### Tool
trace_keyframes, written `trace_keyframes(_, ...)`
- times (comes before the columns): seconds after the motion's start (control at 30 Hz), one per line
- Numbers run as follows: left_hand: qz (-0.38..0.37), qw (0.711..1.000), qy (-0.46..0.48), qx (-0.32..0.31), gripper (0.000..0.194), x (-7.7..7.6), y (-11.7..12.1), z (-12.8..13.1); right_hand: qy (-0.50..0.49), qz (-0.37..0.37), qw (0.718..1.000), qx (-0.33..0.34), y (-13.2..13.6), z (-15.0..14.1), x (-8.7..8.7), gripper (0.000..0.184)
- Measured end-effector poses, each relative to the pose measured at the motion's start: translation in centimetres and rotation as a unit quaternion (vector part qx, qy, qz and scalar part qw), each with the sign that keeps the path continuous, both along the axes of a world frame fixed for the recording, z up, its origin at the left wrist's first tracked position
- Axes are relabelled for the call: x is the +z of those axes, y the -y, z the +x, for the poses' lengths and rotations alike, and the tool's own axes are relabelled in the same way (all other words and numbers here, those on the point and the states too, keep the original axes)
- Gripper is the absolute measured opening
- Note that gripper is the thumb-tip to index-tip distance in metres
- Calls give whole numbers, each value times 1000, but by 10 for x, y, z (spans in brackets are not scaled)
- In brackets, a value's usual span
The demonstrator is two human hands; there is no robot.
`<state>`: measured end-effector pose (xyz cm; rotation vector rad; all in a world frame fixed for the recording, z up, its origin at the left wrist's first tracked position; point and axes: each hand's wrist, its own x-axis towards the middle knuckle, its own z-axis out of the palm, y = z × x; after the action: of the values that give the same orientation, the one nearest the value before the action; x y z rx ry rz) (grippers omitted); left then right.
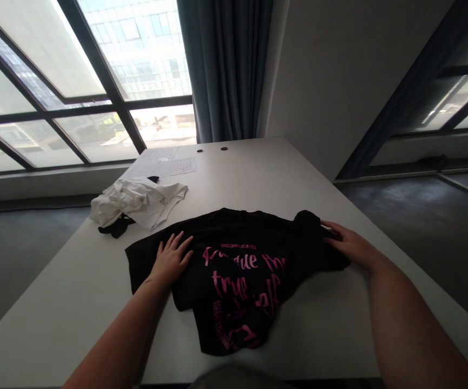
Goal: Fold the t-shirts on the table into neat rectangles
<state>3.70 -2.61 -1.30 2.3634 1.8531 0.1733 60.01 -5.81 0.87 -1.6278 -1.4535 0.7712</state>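
A black T-shirt (237, 254) with pink lettering lies spread and rumpled on the white table (258, 173) in front of me. My left hand (171, 260) lies flat on the shirt's left part, fingers stretched out and slightly apart. My right hand (349, 246) rests at the shirt's right edge, where the cloth is bunched up into a dark lump (309, 224). Its fingers curl onto that bunched fabric and seem to pinch it.
A crumpled white garment (136, 201) with a dark piece under it lies at the table's left, near the edge. Sheets of paper (169, 162) lie further back. Two round holes (211, 149) sit at the table's far end. Windows and a curtain stand behind.
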Motion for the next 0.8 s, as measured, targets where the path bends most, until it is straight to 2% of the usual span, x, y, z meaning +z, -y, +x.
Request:
trace_keyframes(0.1, 2, 1000, -2, 22, 63, 0, -1, -1, -73, -38, 995, -53, 0, 11, 2, 64)
trace_keyframes(0.17, 5, 999, -20, 31, 62, 3, 0, 0, -99, -29, 986, -132, 3, 20, 6, 62)
trace_keyframes(0.2, 7, 999, -33, 32, 59, 4, 1, 1, -76, -27, 978, -191, 4, 25, 8, 57)
trace_keyframes(0.23, 10, 998, -47, 32, 56, 6, 1, 3, -24, -30, 966, -256, 6, 30, 9, 51)
trace_keyframes(0.3, 26, 997, -67, 35, 51, 10, 2, 6, 140, -32, 920, -364, 8, 38, 10, 40)
trace_keyframes(0.37, 57, 994, -77, 44, 47, 15, -1, 13, 297, 9, 870, -394, 8, 38, 9, 36)
trace_keyframes(0.43, 89, 992, -75, 42, 44, 21, -7, 27, 389, 81, 852, -340, 5, 25, 4, 39)
trace_keyframes(0.5, 104, 993, -57, 19, 43, 27, -18, 46, 425, 114, 868, -232, 0, 0, -4, 41)
trace_keyframes(0.53, 104, 994, -45, 1, 44, 29, -25, 57, 430, 101, 882, -166, -2, -14, -9, 42)
trace_keyframes(0.57, 97, 995, -34, -15, 46, 30, -33, 69, 434, 68, 893, -102, -5, -29, -15, 43)
trace_keyframes(0.63, 63, 997, -21, -36, 52, 27, -51, 90, 451, -15, 892, -39, -10, -53, -27, 50)
trace_keyframes(0.73, -18, 999, -23, -30, 62, 15, -76, 110, 456, -125, 880, -41, -21, -67, -37, 63)
trace_keyframes(0.8, -36, 999, -31, -23, 66, 6, -88, 116, 441, -176, 879, -49, -31, -63, -38, 65)
